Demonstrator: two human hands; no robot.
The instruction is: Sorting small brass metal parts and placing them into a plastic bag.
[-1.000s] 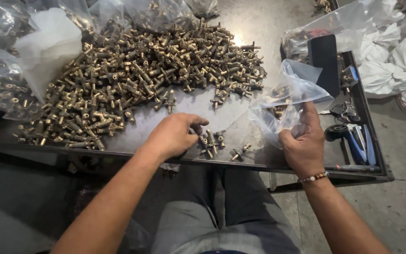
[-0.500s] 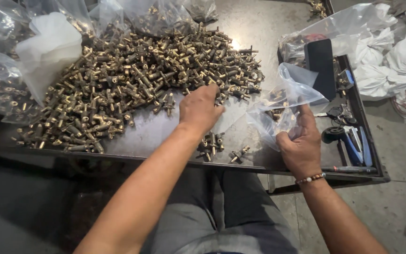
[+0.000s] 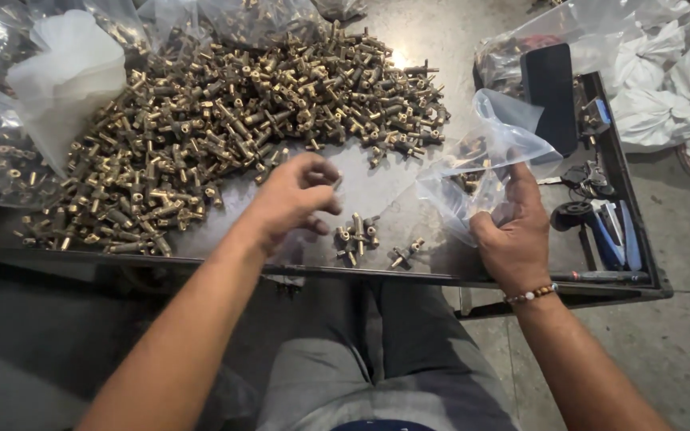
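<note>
Left hand (image 3: 293, 199) loosely curled over small brass fittings (image 3: 357, 235), right hand (image 3: 513, 231) gripping clear bag (image 3: 489, 160) beside them.

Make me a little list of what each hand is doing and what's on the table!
left hand: fingers curled, above the table, beside the small group of fittings; whether its grip holds one is unclear
right hand: grips the clear bag, a few fittings inside
pile: many brass fittings spread over the table
phone: dark, at the right
white bag: at the left
</note>
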